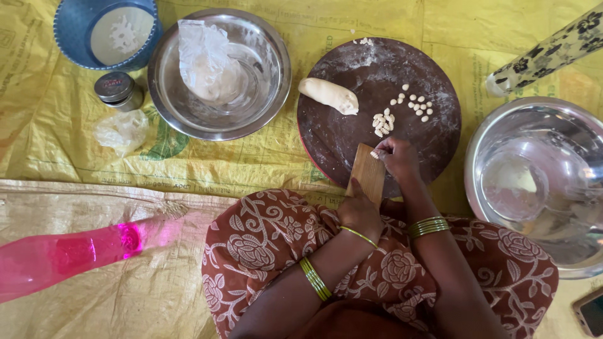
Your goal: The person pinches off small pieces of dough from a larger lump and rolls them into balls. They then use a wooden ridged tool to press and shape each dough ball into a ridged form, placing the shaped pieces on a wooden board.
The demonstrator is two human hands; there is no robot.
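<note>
The yellow mat (264, 157) runs past every edge of the view. The right bowl (534, 182) is cut off at the right edge, and what lies in it is lost in glare. The left bowl (220, 72) holds a crumpled clear bag (204, 59). The round brown board (377, 107), dusted with flour, lies between the bowls; its near rim is hidden by the hands. On it a dough roll (328, 95) lies slanting, long axis from far left to near right.

The wooden paddle (367, 172) stands tilted on the board's near rim, long axis running near to far. The left hand (359, 212) grips its near end, fingers wrapped behind it, out of sight. The right hand (397, 157) is curled, fingertips pressing a small dough bit (375, 153) on the paddle's far end — its shape is too small to tell. Dough pieces (402, 110) lie scattered just beyond.
</note>
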